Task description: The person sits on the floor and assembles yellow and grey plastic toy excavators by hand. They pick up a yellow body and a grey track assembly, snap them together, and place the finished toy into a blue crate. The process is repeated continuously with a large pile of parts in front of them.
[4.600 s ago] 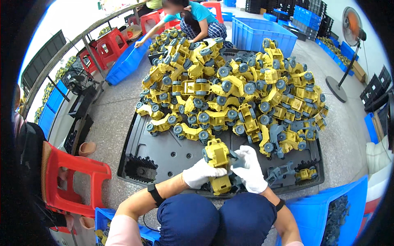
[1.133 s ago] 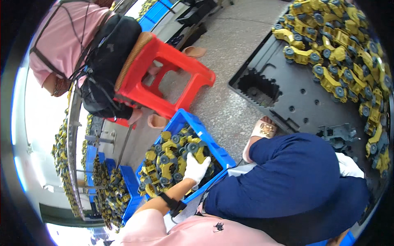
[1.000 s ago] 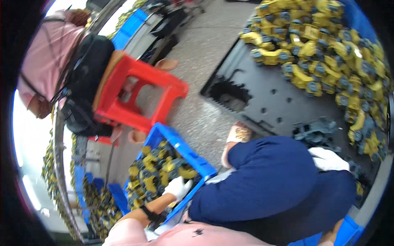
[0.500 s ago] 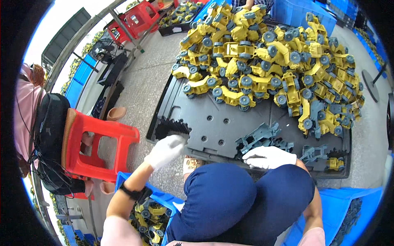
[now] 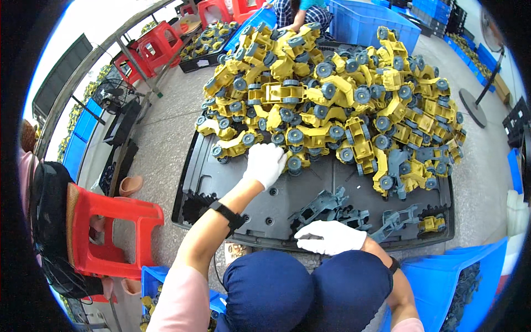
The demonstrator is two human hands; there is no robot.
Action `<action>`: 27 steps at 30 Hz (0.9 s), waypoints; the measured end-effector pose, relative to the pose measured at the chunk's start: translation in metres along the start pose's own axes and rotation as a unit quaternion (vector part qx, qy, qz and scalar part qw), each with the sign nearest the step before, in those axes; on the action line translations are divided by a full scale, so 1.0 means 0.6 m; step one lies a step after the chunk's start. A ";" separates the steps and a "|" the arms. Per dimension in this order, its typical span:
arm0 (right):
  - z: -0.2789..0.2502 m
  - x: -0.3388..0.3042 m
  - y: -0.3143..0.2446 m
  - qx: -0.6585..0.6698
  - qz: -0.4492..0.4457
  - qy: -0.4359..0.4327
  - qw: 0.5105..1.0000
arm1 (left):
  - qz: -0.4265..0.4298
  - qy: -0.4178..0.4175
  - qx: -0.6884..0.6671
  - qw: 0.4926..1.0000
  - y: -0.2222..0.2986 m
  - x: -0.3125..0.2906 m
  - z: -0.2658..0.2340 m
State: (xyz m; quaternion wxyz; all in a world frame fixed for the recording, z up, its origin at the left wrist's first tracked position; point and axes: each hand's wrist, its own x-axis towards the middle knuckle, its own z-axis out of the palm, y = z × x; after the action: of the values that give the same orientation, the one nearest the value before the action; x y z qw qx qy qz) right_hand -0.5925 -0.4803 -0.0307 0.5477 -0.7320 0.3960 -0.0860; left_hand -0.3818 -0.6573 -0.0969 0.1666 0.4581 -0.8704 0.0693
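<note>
My left hand [image 5: 265, 165], in a white glove, reaches to the front edge of a large heap of yellow toy trucks [image 5: 285, 93] with grey wheels. Its fingers curl over one toy truck [image 5: 296, 162] there, hiding much of it. My white-gloved right hand [image 5: 331, 238] hovers just above my knees at the near edge of a black tray [image 5: 254, 207]. Its fingers are extended and the thumb is apart; I see nothing in it. Beside it lie grey toy truck frames [image 5: 326, 206], another grey frame [image 5: 395, 220] and a single small yellow toy truck [image 5: 431, 224].
Black gear-edged parts [image 5: 198, 206] lie at the tray's left end. Blue bins stand near my left [image 5: 157, 276] and right [image 5: 442, 276], another blue bin [image 5: 370, 25] at the back. A red stool [image 5: 113, 232] is on the left. Across the heap, a person's arm [image 5: 298, 19] reaches in.
My left hand has moved forward and right from the tray's near left edge to the heap. My right hand stays near my knees. The whole view has shifted.
</note>
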 end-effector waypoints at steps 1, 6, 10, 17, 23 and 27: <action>-0.002 -0.002 0.002 0.005 0.013 -0.004 1.000 | -0.037 -0.060 -0.038 0.997 0.007 -0.007 -0.002; 0.008 0.006 0.031 0.013 -0.081 0.261 0.962 | -0.160 -0.246 -0.192 0.937 0.013 -0.061 -0.048; -0.005 -0.010 0.064 0.025 0.043 0.537 0.842 | -0.280 -0.266 -0.321 0.865 0.053 -0.083 -0.060; 0.001 -0.043 0.086 -0.301 0.175 0.426 0.835 | -0.211 -0.311 -0.304 0.876 0.098 -0.113 -0.058; -0.005 0.003 0.083 -0.419 0.098 0.454 0.780 | -0.205 -0.350 -0.349 0.845 0.106 -0.109 -0.076; 0.005 0.024 0.073 -0.436 0.106 0.382 0.808 | -0.171 -0.345 -0.378 0.842 0.103 -0.124 -0.063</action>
State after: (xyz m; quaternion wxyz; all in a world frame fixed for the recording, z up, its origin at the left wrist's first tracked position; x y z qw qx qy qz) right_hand -0.6025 -0.4917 -0.0741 -0.0185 -0.7553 0.6443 -0.1184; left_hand -0.3851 -0.5540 -0.0860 0.0245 0.4951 -0.7383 -0.4574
